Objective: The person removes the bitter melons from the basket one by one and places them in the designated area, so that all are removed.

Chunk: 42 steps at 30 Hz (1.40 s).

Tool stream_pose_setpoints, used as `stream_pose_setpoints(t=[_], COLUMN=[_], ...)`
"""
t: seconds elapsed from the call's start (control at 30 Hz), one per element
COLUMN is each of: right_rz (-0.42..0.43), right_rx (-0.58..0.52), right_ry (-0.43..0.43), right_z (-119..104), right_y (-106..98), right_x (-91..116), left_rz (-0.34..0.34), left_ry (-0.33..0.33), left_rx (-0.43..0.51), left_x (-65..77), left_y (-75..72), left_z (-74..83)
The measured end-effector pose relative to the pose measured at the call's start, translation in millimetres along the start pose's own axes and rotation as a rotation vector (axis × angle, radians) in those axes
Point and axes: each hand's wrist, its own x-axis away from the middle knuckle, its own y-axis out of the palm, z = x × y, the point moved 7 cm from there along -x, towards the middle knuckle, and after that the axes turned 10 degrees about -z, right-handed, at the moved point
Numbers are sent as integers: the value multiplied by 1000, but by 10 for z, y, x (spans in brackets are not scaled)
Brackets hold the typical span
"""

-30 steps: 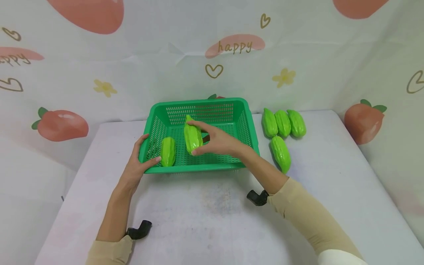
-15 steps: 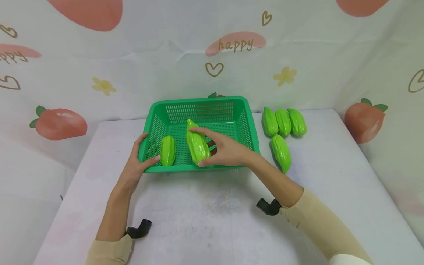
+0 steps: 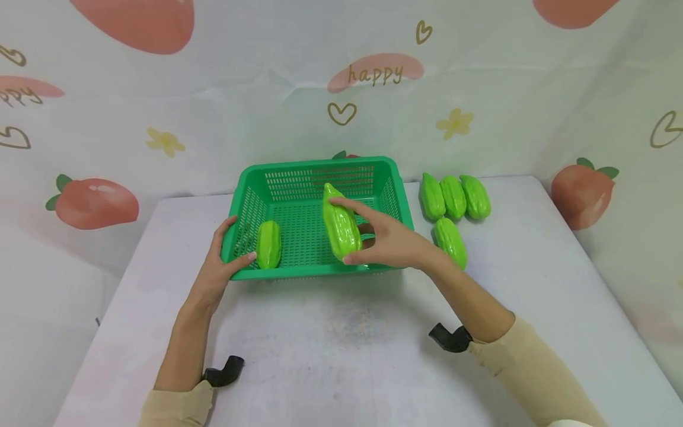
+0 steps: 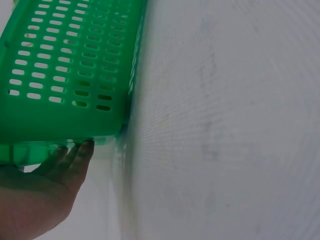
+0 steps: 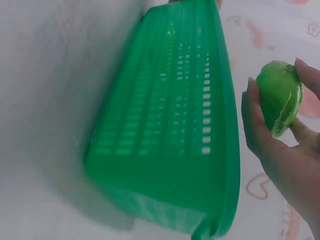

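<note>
The right hand [image 3: 392, 240] has just moved to the right over the green basket [image 3: 299, 272], and it takes the bumpy green vegetable [image 3: 340, 227] along with it. The left hand [image 3: 216, 268] stays at the basket's left front corner, with its thumb over the rim and its other fingers on the outside. So the basket is held steady, and the vegetable is now farther from the other vegetable [image 3: 269, 244], which lies inside near the left end. I think the placing is not done yet, because the one in the hand looks held up, not set down. The right wrist view seems to show it higher than the rim, but that view is slanted, so I can't be sure how high.

The vegetable sits between the right thumb and fingers, which pinch it. The thumb is at the round end close to the person. A finger reaches over near the pointy end, which faces the back wall of the basket. A gap shows between the vegetable and the palm.

Four more vegetables [image 3: 454, 197] lie on the table [image 3: 320, 367], past the basket's right end.
</note>
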Motion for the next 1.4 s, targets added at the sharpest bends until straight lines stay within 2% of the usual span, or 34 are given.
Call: stream_pose_setpoints(t=[0.23, 0.7, 1.0, 1.23, 1.4], right_rz=[14, 129, 165, 200, 235], right_rx=[-96, 10, -25, 1, 32], right_ry=[-24, 26, 65, 83, 140], right_z=[38, 145, 234, 329, 379], right_y=[-107, -349, -467, -586, -672], right_x=[141, 377, 540, 679, 800], left_rz=[4, 8, 9, 6, 7], left_ry=[4, 14, -2, 2, 1], left_rx=[2, -8, -21, -3, 1], left_x=[0, 1, -8, -15, -4], left_y=[2, 1, -11, -18, -10], left_z=[-10, -31, -16, -11, -12])
